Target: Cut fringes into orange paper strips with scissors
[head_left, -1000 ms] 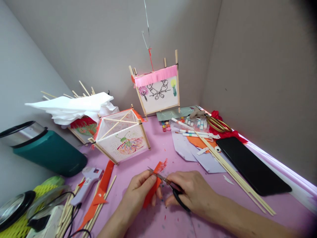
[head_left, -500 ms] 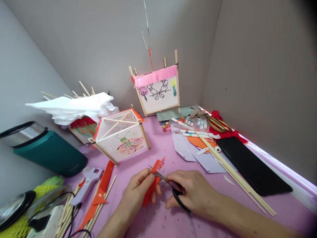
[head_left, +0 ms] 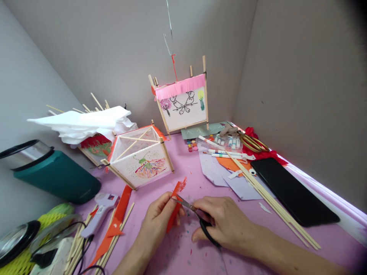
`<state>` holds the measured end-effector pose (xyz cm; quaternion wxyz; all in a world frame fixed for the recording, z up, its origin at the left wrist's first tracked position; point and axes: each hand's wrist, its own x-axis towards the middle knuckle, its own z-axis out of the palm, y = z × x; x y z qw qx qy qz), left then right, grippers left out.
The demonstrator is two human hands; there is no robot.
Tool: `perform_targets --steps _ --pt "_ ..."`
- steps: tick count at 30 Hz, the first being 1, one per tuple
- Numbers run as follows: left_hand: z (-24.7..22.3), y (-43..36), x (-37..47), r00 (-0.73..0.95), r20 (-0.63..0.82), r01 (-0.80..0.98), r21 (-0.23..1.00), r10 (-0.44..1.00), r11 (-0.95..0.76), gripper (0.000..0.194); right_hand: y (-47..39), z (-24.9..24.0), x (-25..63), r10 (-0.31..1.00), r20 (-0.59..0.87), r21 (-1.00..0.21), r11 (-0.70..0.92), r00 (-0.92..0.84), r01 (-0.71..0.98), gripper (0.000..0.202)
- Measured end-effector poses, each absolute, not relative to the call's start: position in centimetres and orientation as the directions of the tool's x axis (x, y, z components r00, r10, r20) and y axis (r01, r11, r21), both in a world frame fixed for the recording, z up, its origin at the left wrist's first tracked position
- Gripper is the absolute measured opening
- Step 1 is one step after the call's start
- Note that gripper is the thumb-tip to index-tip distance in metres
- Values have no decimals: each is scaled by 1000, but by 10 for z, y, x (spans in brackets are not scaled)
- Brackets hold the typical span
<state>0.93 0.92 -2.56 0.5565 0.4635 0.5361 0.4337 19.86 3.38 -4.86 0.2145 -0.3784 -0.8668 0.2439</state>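
Observation:
My left hand pinches a strip of orange-red paper whose far end is snipped into a fine fringe. In my right hand is a pair of black-handled scissors, thumb and fingers at the loops. The blades lie against the strip's edge, close to my left thumb. Just beyond my hands stands a paper lantern with a stick frame and a butterfly drawing on its front. Another lantern, with a pink fringe and a bird drawing, hangs from a wire behind it.
On the left are a teal tumbler, a lilac glue gun, an orange paper strip and loose sticks. A black phone, long wooden sticks, markers and brass-coloured scissors lie to the right.
The strip and my left hand have shifted slightly left. The scissor blades look nearer to closed, and their tips sit a little lower on the strip.

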Motion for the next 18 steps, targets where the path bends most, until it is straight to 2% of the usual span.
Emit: perform_targets --steps 18 --pt "-24 8 11 41 -218 22 976 975 217 27 35 -50 197 752 200 -582 607 -629 541 45"
